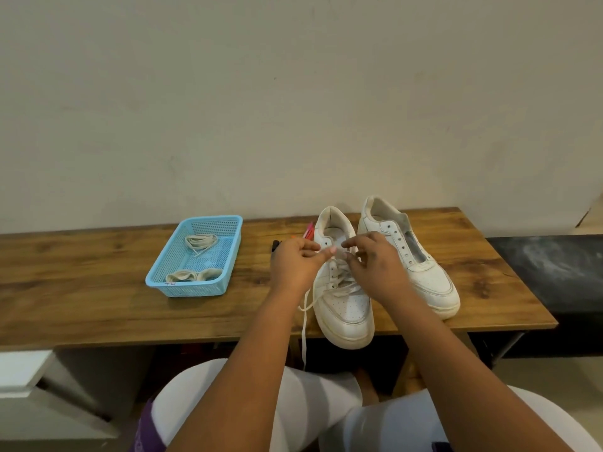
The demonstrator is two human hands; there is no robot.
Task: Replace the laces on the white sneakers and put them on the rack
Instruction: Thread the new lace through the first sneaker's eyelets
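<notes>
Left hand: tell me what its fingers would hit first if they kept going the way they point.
The left hand points right, across the laced sneaker toward the right hand. Its fingertips would probably meet the lace at the top eyelets first, then the right hand's fingers; depth is unclear.

Both arms come up bare from the bottom of the frame, no sleeves showing anywhere up to the elbows, and no watch, rings or bands that I can make out on the left hand (298,262) or the right hand (375,264). Lower middle of the frame you've got the legs in plain white trousers (313,406), pretty smooth fabric with no pattern. Down at the bottom left edge there's a bit of purple cloth (145,432) with some pale markings on it, too small to read.
</notes>
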